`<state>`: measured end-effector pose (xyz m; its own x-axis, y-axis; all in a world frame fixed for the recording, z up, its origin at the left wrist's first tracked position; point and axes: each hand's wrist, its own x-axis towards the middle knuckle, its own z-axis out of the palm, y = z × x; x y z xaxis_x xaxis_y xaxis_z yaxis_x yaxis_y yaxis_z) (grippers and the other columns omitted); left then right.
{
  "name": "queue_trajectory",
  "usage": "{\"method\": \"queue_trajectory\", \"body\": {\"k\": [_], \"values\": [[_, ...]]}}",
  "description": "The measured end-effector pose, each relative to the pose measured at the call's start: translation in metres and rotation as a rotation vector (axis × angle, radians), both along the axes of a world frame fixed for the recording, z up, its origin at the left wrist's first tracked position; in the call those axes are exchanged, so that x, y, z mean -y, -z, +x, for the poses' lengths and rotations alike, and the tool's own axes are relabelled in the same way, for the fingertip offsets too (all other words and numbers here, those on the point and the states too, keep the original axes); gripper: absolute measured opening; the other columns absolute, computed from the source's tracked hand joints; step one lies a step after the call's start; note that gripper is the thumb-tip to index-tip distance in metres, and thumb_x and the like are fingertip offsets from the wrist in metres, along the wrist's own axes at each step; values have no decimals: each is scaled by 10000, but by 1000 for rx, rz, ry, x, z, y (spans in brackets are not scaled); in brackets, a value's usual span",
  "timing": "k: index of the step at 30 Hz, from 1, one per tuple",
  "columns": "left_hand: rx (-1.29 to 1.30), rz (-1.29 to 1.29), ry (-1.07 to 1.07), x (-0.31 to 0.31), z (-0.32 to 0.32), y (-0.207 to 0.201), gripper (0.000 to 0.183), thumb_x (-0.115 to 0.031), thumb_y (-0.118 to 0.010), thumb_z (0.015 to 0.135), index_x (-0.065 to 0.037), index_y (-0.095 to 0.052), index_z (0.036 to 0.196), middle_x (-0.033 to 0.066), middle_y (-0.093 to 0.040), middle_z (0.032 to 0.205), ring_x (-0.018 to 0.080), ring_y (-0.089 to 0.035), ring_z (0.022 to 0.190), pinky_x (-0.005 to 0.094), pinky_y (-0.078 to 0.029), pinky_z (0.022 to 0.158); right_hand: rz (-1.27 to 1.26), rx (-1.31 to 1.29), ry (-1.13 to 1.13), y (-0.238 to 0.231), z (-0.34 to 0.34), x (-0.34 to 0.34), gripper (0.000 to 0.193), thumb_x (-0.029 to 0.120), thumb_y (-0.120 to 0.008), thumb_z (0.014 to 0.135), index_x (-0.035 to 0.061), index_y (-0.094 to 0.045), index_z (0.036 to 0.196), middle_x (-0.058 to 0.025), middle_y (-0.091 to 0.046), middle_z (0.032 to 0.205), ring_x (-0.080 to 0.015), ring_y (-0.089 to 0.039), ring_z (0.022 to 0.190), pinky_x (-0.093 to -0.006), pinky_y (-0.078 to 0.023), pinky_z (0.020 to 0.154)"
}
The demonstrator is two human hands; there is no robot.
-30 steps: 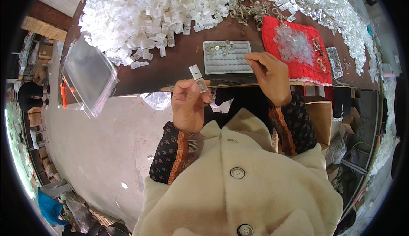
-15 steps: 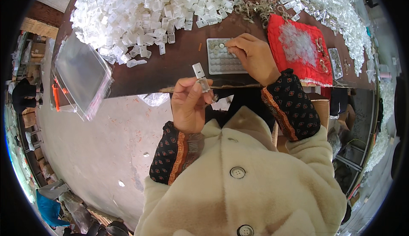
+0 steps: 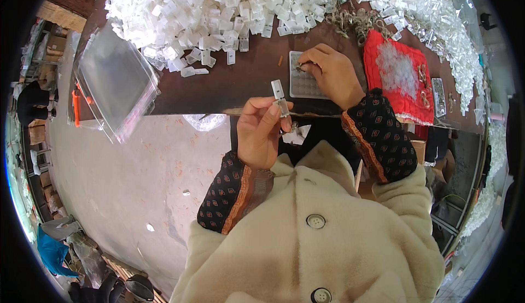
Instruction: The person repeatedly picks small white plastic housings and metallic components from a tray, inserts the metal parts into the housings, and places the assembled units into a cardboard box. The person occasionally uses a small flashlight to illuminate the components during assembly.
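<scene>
White plastic clip [image 3: 279, 96], small and oblong, stands upright in the grip of the left hand [image 3: 261, 131], pinched between thumb and fingertips just off the near edge of the table [image 3: 240, 84]. The right hand [image 3: 331, 73] rests on a grey tray [image 3: 302, 81] of small cells close to that near edge, its fingertips clenched on something too small to make out. A heap of white plastic pieces [image 3: 219, 8] covers the far side of the table and runs along toward its right edge. A red cloth [image 3: 396, 84] lies to the right of the tray. A clear plastic bag [image 3: 112, 81] hangs over the table's left edge.
</scene>
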<state>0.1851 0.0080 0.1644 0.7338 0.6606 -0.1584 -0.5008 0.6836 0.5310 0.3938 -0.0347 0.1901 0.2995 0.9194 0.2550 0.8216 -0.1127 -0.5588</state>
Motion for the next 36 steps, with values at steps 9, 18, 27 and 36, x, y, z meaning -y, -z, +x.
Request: {"method": "queue_trajectory", "body": {"k": [9, 18, 27, 36], "values": [[-2, 22, -113, 1, 1, 13, 109, -72, -616, 941, -63, -568, 1039, 177, -686, 980, 159, -605, 649, 270, -504, 615, -8, 131, 2, 11, 4, -1, 61, 107, -585, 872, 132, -576, 927, -103, -572, 911, -360, -605, 840, -443, -489, 680], [6, -13, -51, 4, 10, 1, 124, -96, -621, 949, -44, -536, 1022, 137, -659, 974, 150, -591, 689, 285, -513, 640, -2, 263, -14, -10, -4, -1, 152, -16, -612, 832, 56, -580, 962, -137, -592, 923, -373, -597, 845, -432, -480, 697], [49, 154, -163, 3, 14, -22, 134, -20, -601, 927, -48, -539, 1043, 95, -659, 859, 166, -637, 679, 289, -538, 625, 278, 67, -36, -69, -72, 23, 142, -24, -633, 844, 61, -655, 956, -115, -650, 935, -324, -642, 858, -386, -527, 740], [199, 188, -135, 9, -6, -41, 151, -73, -564, 971, -49, -518, 1112, 127, -659, 970, 206, -638, 768, 341, -545, 693, 444, -72, -133, -81, -87, 35, 250, -67, -716, 773, 21, -686, 1004, -111, -646, 910, -243, -647, 765, -304, -532, 656]]}}
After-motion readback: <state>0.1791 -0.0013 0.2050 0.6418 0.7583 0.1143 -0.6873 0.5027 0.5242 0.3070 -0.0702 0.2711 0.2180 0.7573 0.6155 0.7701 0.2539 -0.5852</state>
